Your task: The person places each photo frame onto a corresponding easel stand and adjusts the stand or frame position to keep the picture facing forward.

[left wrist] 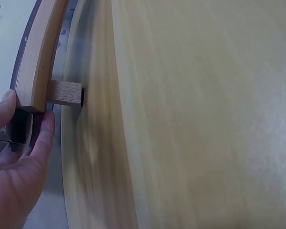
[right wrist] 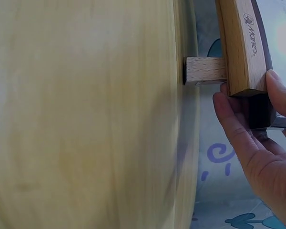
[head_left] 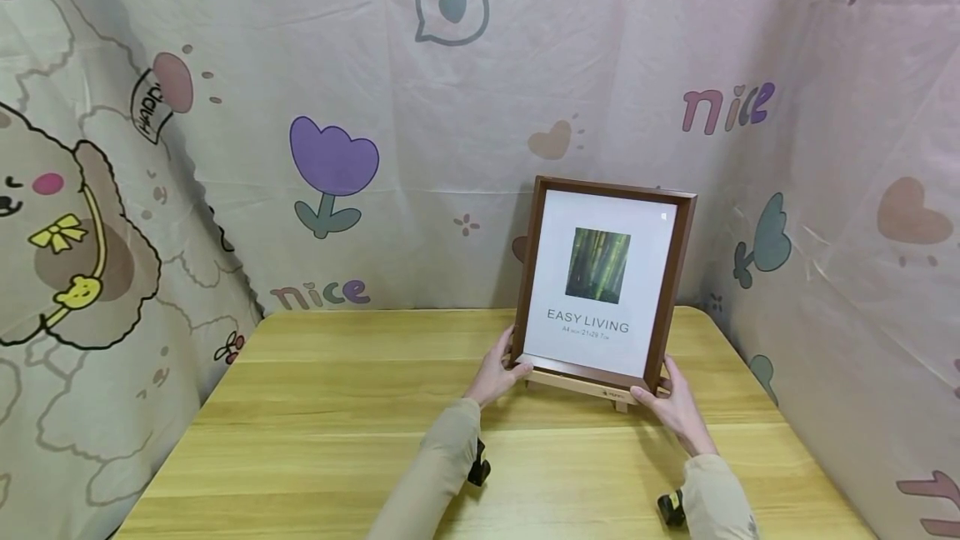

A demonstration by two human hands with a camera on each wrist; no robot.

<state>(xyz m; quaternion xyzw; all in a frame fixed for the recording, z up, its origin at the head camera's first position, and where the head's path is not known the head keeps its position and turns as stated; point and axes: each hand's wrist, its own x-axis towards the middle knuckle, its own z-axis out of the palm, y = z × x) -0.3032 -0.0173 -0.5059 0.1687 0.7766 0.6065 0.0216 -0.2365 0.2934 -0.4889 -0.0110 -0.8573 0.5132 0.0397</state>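
Observation:
A brown picture frame (head_left: 597,273) leans back on a small light-wood easel (head_left: 581,385) at the right rear of the table. Its white sheet reads "EASY LIVING" around a small forest picture. My left hand (head_left: 497,371) grips the lower left corner, thumb on the front edge and fingers behind. At the lower right corner, my right hand (head_left: 677,407) holds the frame the same way. In the left wrist view, the ledge (left wrist: 35,67) ends beside the thumb, and a square leg (left wrist: 66,92) juts below it. The right wrist view shows the ledge's printed end (right wrist: 245,47) above my fingers.
The wood-grain table (head_left: 360,407) stretches left and forward of the frame. A printed cloth (head_left: 420,107) hangs behind the table and along both sides, close behind the frame. Black wrist cameras (head_left: 478,465) sit under both sleeves.

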